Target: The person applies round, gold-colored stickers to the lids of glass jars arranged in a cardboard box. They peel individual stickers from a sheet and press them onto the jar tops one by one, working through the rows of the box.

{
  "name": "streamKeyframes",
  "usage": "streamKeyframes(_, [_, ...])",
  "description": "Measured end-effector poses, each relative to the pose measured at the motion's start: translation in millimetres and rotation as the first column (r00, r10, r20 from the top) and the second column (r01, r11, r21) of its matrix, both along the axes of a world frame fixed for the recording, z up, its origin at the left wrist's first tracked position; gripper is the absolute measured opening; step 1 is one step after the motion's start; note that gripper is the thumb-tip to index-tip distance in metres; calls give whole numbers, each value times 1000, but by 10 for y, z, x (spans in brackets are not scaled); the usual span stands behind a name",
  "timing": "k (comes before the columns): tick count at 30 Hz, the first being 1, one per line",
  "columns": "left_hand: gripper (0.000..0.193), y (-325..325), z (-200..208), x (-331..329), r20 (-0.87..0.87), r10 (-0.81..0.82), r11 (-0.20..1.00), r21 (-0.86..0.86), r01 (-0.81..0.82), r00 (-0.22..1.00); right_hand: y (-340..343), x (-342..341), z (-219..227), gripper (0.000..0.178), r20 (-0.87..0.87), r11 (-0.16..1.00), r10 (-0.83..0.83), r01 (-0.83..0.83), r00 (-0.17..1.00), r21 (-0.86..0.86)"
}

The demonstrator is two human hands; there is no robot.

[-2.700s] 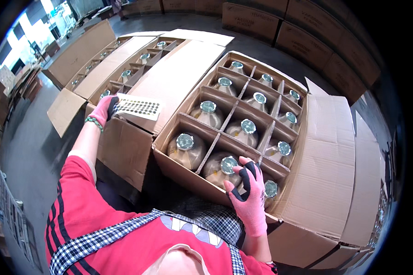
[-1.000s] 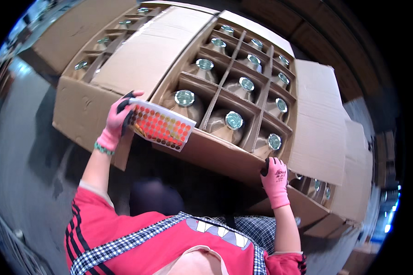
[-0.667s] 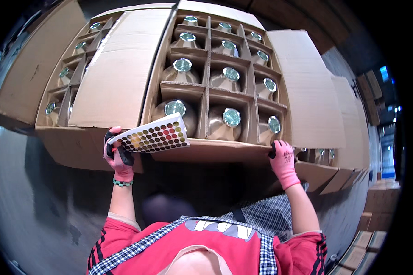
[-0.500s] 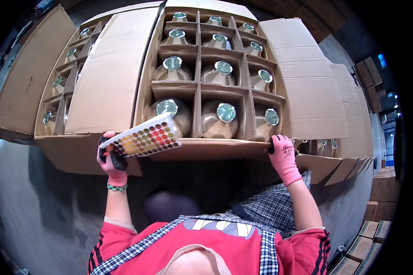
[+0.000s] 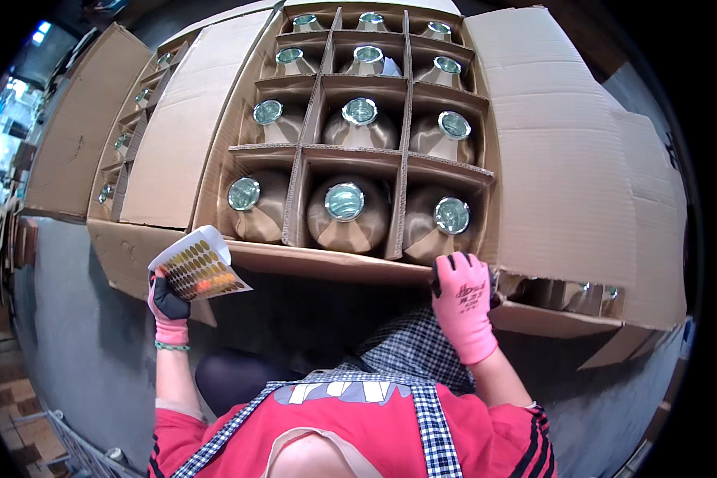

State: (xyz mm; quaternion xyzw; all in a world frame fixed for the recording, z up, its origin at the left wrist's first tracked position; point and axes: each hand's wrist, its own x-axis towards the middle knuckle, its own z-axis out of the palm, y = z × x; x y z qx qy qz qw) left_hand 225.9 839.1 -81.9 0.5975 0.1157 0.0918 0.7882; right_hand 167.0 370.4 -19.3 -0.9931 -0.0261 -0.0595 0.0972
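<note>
My left hand [image 5: 170, 307], in a pink glove with dark palm, is closed on a white sheet of round shiny gold and orange stickers [image 5: 203, 267]. The sheet is tilted and sits by the front left corner of an open cardboard box [image 5: 327, 260]. My pink-gloved right hand [image 5: 464, 307] has its fingers curled over the box's front edge near the right corner. Inside the box, cardboard dividers [image 5: 401, 209] separate several round glass bottles standing upright, the nearest middle bottle [image 5: 345, 202] showing a greenish round top. A white scrap [image 5: 391, 67] lies beside a bottle farther back.
Another box of bottles stands to the left, its large flap [image 5: 179, 127] raised between the two. On the right, a wide flap [image 5: 554, 151] spreads over a further box with bottles [image 5: 577, 296]. Grey floor [image 5: 80, 334] and a metal-framed cart [image 5: 88, 450] lie at lower left.
My left hand and the sticker sheet have moved left and back from over the box's front edge. My right hand stays on that edge. The whole view has shifted.
</note>
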Motion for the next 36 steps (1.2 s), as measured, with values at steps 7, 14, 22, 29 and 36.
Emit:
streamKeyframes(7, [39,-230,273,349,-181,-44,998,-57,35,982,-139,50,6,12,-15,976,193,-190,981,108])
streamKeyframes(14, [25,-165,721,321,-387,-312,948,-195,254,868,-115,32,42,17,-12,968,208,-204,978,146])
streamKeyframes(22, [22,-899,1370,417,-228,-203,944,214,252,952,86,21,130,25,-18,998,23,-22,1000,61])
streamKeyframes(29, [17,-1888,1312,707,65,-479,862,-155,483,876,354,-7,556,47,-81,350,-343,207,936,914])
streamKeyframes(36, [24,-1429,756,807,8,-694,688,-287,667,720,1194,457,1180,38,-293,386,-189,345,937,856])
